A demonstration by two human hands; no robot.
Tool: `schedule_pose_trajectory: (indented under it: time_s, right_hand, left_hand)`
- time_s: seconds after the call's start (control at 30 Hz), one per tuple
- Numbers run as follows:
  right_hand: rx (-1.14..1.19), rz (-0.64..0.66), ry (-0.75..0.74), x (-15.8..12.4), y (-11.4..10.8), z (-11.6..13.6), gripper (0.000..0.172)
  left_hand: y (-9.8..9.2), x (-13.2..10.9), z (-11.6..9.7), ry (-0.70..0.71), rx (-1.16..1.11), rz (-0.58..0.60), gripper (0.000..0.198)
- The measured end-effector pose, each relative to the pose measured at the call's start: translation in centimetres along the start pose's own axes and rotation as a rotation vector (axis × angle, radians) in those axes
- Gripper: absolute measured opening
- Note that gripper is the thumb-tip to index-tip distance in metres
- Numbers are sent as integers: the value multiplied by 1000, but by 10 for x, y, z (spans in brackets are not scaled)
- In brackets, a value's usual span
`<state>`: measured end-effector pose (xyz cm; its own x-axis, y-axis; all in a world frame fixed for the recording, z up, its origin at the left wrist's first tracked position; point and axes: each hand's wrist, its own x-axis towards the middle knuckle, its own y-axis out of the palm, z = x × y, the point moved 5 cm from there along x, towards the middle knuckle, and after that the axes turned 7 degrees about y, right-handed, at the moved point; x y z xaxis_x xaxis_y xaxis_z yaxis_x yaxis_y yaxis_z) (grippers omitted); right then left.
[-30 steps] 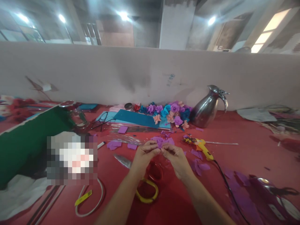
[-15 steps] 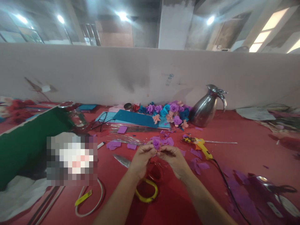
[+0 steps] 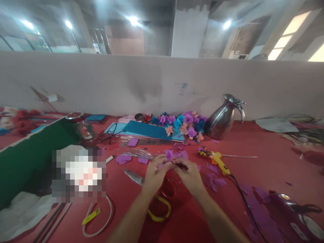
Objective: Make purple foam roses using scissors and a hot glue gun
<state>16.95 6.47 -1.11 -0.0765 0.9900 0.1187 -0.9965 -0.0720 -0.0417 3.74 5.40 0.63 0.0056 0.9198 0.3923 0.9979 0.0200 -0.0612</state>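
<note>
A small purple paper flower [image 3: 168, 155] is pinched between my two hands above the middle of the red table. My left hand [image 3: 156, 171] has its thumb and fingers closed at the left side of the flower's base. From the other side, my right hand [image 3: 186, 171] closes its fingertips on the base just below the petals. Under my hands lie scissors with yellow and red handles [image 3: 159, 216], their blade pointing to the upper left. Purple paper pieces [image 3: 180, 154] lie right behind the flower.
A yellow glue gun [image 3: 219, 162] with a black cord rests at the right. Beyond stand a metal jug [image 3: 222, 118] and a pile of finished paper flowers [image 3: 188, 123]. Thin wires [image 3: 136, 152] and blue sheets [image 3: 149, 129] lie behind my hands. A green box wall [image 3: 32, 148] rises at the left.
Both hands stay at the flower, with the fingers slightly shifted around its base. The whole view has moved slightly down in the picture.
</note>
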Motion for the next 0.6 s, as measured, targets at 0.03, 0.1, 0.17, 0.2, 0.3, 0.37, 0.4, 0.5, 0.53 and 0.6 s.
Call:
schedule_pose_trajectory:
  time_s: [0.03, 0.1, 0.17, 0.2, 0.3, 0.37, 0.4, 0.5, 0.53, 0.6]
  right_hand:
    - [-22, -3, -21, 0, 0, 1, 9]
    - [-37, -3, -51, -1, 1, 2, 10]
    - [-56, -5, -71, -2, 2, 4, 10]
    - [-69, -2, -76, -2, 2, 5, 11]
    - [-81, 14, -92, -3, 3, 7, 12]
    - [-59, 10, -105, -3, 2, 7, 12]
    - [-49, 3, -113, -3, 2, 7, 12]
    - [-34, -2, -121, -2, 2, 6, 12]
    - [-27, 3, -120, -2, 2, 6, 13]
    - [-7, 11, -112, -2, 3, 4, 12]
  left_hand:
    - [1, 0, -2, 26, 29, 10, 16]
    - [2, -1, -4, 72, 73, 13, 19]
    - [3, -2, -5, 117, 101, -8, 20]
    - [4, -2, -6, 137, 109, -22, 20]
    - [5, -4, -7, 176, 111, -35, 19]
    - [6, -4, -7, 180, 101, -24, 19]
    - [6, -4, -6, 175, 94, -18, 19]
    - [6, -4, -3, 138, 74, -20, 17]
    - [6, -4, -2, 124, 70, -28, 16]
    - [5, -4, 0, 104, 59, -44, 15]
